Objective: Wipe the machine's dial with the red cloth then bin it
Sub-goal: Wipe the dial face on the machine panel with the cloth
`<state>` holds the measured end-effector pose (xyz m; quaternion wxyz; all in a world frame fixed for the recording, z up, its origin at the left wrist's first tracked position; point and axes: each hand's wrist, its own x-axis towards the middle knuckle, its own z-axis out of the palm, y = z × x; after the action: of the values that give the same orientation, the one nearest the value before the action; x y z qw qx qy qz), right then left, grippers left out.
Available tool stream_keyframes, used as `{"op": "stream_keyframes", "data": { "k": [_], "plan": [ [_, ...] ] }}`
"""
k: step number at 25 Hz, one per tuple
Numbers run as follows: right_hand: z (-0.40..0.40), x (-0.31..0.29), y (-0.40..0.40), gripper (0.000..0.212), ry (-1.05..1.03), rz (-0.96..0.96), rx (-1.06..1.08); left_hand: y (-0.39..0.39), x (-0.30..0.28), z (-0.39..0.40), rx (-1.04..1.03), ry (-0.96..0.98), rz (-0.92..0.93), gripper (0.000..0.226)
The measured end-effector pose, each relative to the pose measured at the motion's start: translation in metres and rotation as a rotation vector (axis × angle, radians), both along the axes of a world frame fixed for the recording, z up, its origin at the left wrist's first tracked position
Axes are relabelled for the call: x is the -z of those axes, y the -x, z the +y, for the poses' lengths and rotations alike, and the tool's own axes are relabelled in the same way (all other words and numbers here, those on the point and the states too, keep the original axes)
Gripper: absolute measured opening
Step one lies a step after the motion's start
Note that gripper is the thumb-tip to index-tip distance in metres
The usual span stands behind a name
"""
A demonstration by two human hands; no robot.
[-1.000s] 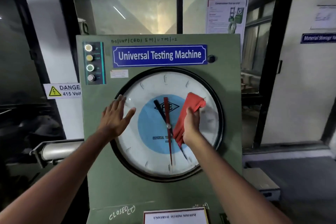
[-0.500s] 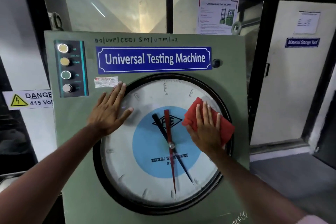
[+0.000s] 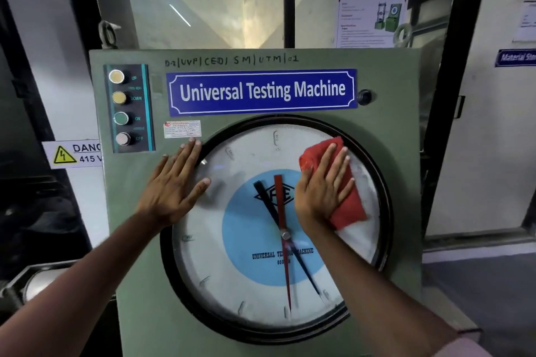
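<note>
A large round dial [image 3: 246, 255] with a black rim, white face, blue centre and red and black needles fills the front of the green machine [image 3: 391, 153]. My right hand [image 3: 322, 188] lies flat on the red cloth [image 3: 349, 209], pressing it against the dial's upper right glass. Cloth shows above my fingers and below my palm's right side. My left hand [image 3: 174, 185] rests open and flat on the dial's upper left rim, fingers spread, holding nothing. No bin is in view.
A control strip [image 3: 127, 107] with UP, DOWN, ON and OFF buttons sits at the panel's upper left, close to my left hand. A blue nameplate [image 3: 261, 91] spans the top. A danger sign [image 3: 74, 153] hangs at the left; a white door [image 3: 487, 139] stands at the right.
The view has closed in on the machine. My right hand went from gripping the hanging cloth to pressing it flat, and slid it up toward the dial's upper right. My left hand stayed on the rim.
</note>
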<state>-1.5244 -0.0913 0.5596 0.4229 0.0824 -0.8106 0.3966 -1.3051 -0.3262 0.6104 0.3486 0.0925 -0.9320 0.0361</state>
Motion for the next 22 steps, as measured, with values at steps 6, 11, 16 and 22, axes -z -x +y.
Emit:
{"op": "stream_keyframes", "data": {
  "k": [6, 11, 16, 22],
  "plan": [
    [-0.074, -0.001, -0.059, 0.070, -0.341, 0.391, -0.282, -0.017, 0.004, 0.001, -0.053, 0.025, -0.059, 0.079],
    [0.000, -0.008, -0.007, 0.066, -0.719, 0.591, -0.361, -0.014, 0.001, 0.009, -0.050, -0.002, -0.078, 0.084],
    [0.031, -0.011, 0.016, 0.088, -0.270, 0.144, -0.059, -0.016, -0.004, 0.011, -0.053, -0.018, -0.088, 0.084],
    [-0.071, -0.002, -0.064, 0.087, -0.365, 0.364, -0.308, -0.015, 0.002, 0.003, 0.010, -0.073, -0.060, 0.077]
  ]
}}
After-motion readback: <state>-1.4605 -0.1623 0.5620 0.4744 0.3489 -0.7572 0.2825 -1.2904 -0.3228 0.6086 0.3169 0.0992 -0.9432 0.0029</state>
